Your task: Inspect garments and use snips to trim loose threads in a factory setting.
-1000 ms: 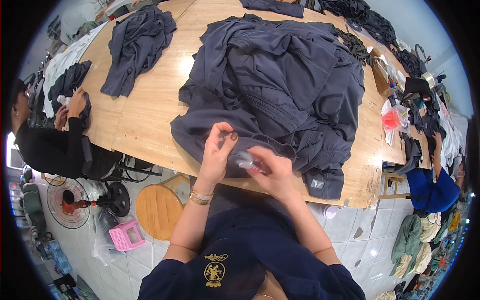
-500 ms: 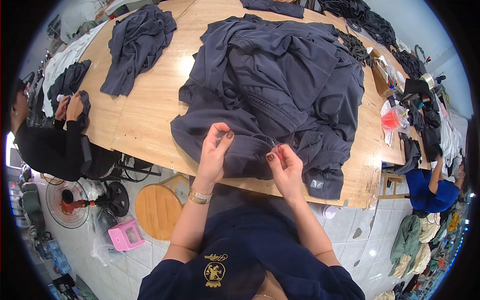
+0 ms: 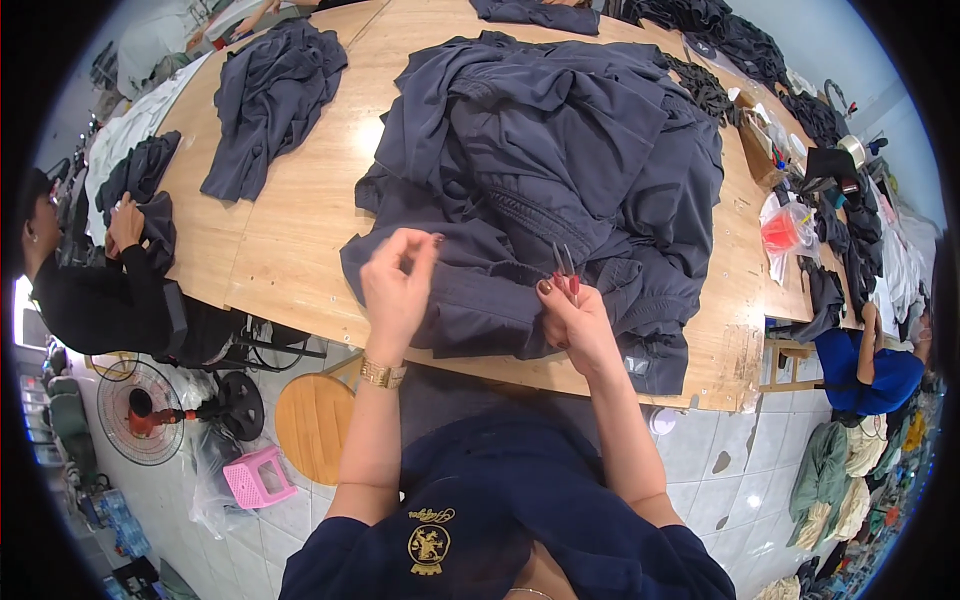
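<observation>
A large heap of dark grey garments [image 3: 560,140] lies on the wooden table before me. At its near edge, the front garment [image 3: 475,315] is spread toward me with a seam across it. My right hand [image 3: 582,330] grips a pair of thread snips [image 3: 566,275] with red handles, the metal blades pointing up and away. My left hand [image 3: 396,285] is raised over the left part of that garment, thumb and forefinger pinched together. Whatever those fingertips hold, if anything, is too small to make out.
Another dark garment [image 3: 275,105] lies at the far left of the table [image 3: 300,235]. A person in black [image 3: 100,300] handles dark cloth at left; a person in blue [image 3: 865,370] sits at right. A round stool [image 3: 315,425], pink stool [image 3: 257,477] and fan [image 3: 140,410] stand below.
My left hand has lifted and moved left, away from the right hand. The snips have turned upright in my right hand, so their blades now show clearly.
</observation>
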{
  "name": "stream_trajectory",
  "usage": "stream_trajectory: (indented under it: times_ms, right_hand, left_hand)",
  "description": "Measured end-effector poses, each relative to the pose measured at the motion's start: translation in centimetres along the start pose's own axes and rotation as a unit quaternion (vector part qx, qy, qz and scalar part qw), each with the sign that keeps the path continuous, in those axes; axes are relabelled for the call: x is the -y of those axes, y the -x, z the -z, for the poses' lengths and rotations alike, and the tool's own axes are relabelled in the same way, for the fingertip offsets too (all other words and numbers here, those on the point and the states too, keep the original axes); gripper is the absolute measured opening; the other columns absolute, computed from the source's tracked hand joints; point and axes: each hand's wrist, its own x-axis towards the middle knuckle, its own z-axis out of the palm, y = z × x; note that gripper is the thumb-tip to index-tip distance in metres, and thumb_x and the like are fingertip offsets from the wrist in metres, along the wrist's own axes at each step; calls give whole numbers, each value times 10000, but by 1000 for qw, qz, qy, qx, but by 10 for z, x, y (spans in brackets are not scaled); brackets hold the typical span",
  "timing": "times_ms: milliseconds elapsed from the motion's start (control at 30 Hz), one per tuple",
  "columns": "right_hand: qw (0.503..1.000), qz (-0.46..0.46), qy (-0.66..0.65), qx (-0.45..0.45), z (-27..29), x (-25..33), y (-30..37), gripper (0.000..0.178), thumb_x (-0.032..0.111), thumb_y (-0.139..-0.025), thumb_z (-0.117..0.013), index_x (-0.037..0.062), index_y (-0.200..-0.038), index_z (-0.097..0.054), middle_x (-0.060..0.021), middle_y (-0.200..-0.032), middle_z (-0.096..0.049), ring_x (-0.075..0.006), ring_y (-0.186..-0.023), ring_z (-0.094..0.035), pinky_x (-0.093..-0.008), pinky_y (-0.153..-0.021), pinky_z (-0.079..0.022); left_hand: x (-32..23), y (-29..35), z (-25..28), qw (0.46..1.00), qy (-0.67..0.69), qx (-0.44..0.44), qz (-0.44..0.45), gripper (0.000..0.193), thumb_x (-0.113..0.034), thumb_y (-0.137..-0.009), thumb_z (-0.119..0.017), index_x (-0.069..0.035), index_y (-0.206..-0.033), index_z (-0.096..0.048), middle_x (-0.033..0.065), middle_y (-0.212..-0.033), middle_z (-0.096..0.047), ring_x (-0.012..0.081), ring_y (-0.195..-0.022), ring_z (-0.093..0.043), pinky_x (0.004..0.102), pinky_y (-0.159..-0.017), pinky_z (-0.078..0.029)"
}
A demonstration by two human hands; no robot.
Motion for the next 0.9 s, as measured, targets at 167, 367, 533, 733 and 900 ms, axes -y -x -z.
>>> stream_trajectory:
  times_ms: [167,367,533,733,900]
  right_hand:
    - [999,30,-12,-43,8,1,4,254,238,-917,-602,119,-716,-503,89,-513,-350,-24,-412,-277,-212,-398,-196]
    - [998,61,28,-17,19,-4,8,266,251,-926,-587,109,-718,-500,87,-527,-348,-25,-424,-274,-211,-406,-205]
    - [998,56,37,-19,17,-12,14,260,243,-925,-588,100,-727,-499,86,-535,-355,-24,-431,-284,-211,-411,-217]
    - [989,68,34,-123,33,-17,23,211,196,-932,-570,85,-758,-526,84,-529,-365,-19,-407,-277,-219,-387,-212]
    - [918,217,-138,-302,63,-3,20,244,223,-947,-527,75,-756,-496,66,-500,-288,-41,-392,-250,-226,-378,-190]
  left_hand:
    - [-6,-23,30,972,-207,-106,-33,176,-180,-840,-662,-27,-757,-636,70,-633,-595,210,-634,-535,336,-606,-413]
    - [-13,-7,45,993,-21,-19,117,164,-181,-840,-661,-23,-867,-633,81,-717,-616,243,-712,-577,349,-714,-461]
    - [-31,18,2,981,-153,18,-116,280,-196,-777,-725,-21,-963,-609,106,-914,-645,196,-793,-608,312,-699,-485]
    - [15,12,2,975,127,138,116,246,-220,-893,-622,9,-804,-616,-35,-573,-448,26,-578,-371,206,-513,-307]
    - [11,5,11,985,117,101,71,400,-318,-970,-476,7,-787,-620,-39,-564,-396,29,-550,-345,220,-498,-288]
